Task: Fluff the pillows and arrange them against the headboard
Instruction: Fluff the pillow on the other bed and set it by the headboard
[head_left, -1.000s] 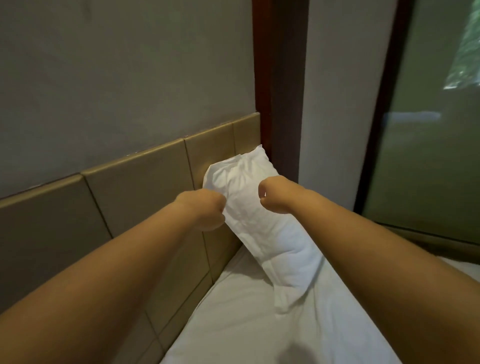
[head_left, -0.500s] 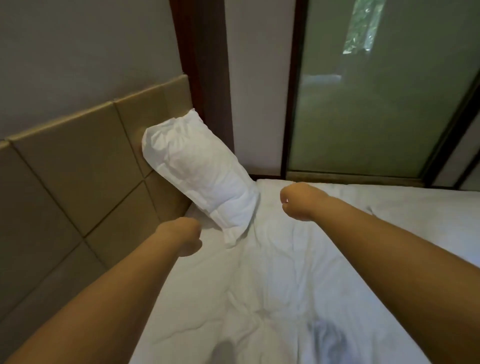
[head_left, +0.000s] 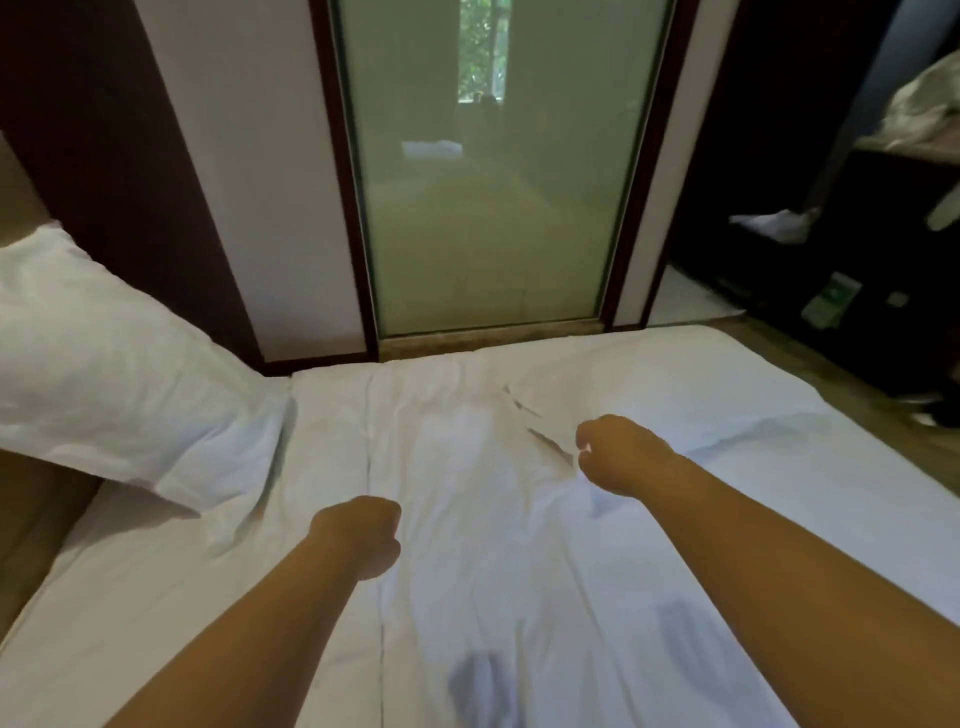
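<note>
— White pillow (head_left: 111, 384)?
— Propped at the bed's (head_left: 779, 519) left edge, against the tan headboard (head_left: 31, 499).
— Hands?
— Left hand (head_left: 358, 535) and right hand (head_left: 618, 452) curled, fingers pressed together, holding nothing, over rumpled sheet.
— Beyond?
— Frosted glass panel (head_left: 493, 208), dark frame.

White pillow (head_left: 109, 374), white plain sheet (head_left: 467, 519), tan headboard (head_left: 31, 519).

Bed (head_left: 649, 597) under me w/ white sheet, creased & bunched toward the middle. One white pillow (head_left: 119, 374) lies on it at far left, tilted, upper end propped vs the tan headboard (head_left: 31, 525), lower end resting on the sheet.
</note>
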